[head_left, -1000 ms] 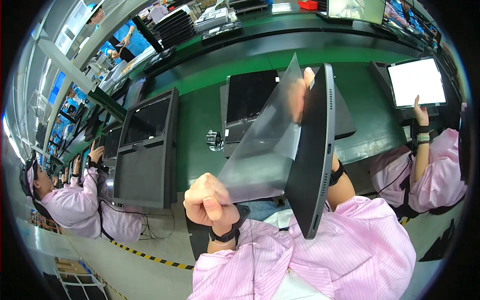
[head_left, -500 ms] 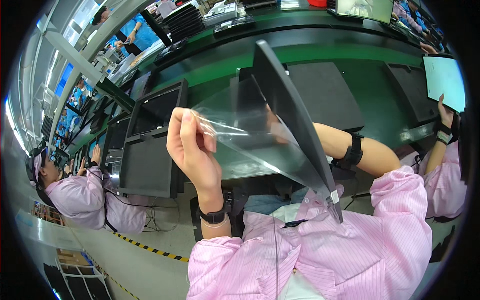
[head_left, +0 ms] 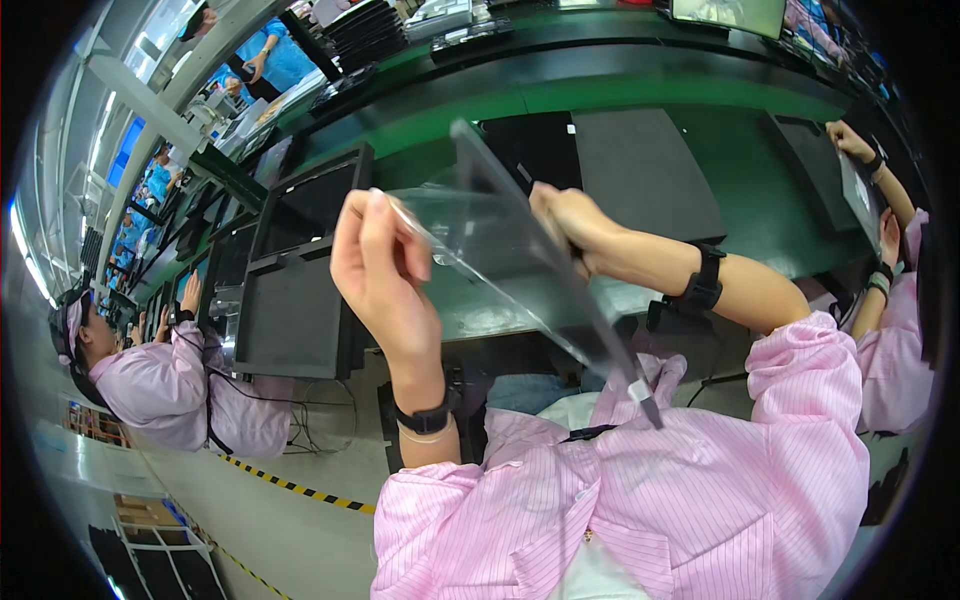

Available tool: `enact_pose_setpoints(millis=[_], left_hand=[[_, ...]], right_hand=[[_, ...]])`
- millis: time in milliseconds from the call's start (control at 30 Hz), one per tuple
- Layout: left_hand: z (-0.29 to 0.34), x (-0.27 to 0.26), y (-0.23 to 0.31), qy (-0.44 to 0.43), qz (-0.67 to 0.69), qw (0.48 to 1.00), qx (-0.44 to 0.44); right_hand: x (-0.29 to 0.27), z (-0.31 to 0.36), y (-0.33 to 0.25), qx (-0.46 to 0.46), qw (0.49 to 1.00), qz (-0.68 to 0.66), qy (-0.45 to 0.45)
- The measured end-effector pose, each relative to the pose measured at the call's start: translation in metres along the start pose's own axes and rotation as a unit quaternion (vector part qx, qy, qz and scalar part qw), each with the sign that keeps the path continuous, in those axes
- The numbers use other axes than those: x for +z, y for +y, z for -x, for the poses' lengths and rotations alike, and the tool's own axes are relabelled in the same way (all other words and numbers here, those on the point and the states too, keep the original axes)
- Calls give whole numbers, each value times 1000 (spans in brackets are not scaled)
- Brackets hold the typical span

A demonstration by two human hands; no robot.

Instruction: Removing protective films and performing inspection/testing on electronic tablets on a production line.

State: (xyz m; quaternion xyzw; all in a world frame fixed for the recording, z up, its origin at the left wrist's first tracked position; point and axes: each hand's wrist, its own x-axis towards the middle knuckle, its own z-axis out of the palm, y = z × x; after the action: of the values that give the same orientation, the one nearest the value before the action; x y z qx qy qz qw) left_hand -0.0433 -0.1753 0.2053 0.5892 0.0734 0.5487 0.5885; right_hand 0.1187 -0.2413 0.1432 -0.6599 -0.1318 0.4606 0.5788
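My left hand [head_left: 388, 275] is raised with thumb and fingers pinched on the edge of a clear plastic film [head_left: 500, 288]. The film stretches rightward to a thin, dark flat panel [head_left: 603, 328], which stands tilted nearly edge-on before my chest. A small white tab [head_left: 638, 390] shows near the panel's lower end. My right hand [head_left: 575, 225] grips the panel's far side at mid-height, fingers curled and partly hidden behind it. The panel is slightly smeared by motion.
On the green worktable [head_left: 745, 170], a black panel [head_left: 530, 150] lies beside a grey foam block [head_left: 645, 170]. Dark trays [head_left: 290, 325] stand at the left. One person [head_left: 150, 385] sits left; another [head_left: 890, 330] at right holds a flat panel [head_left: 858, 195]. A screen [head_left: 735, 15] is behind.
The panel has shifted left and slightly toward me. My right hand has come into view beside it, and the film hangs less widely spread. My left hand is slightly higher, still pinching.
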Motion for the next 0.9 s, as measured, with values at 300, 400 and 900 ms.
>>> enact_pose_setpoints(millis=[300, 400, 900], left_hand=[[56, 13, 23, -261, 116, 958, -35], [32, 22, 28, -277, 98, 942, -164], [3, 20, 28, -409, -144, 895, 101]], right_hand=[[-17, 35, -42, -537, 839, -83, 41], [-16, 40, -37, -600, 796, -71, 33], [-25, 35, -20, -645, 762, -53, -22]])
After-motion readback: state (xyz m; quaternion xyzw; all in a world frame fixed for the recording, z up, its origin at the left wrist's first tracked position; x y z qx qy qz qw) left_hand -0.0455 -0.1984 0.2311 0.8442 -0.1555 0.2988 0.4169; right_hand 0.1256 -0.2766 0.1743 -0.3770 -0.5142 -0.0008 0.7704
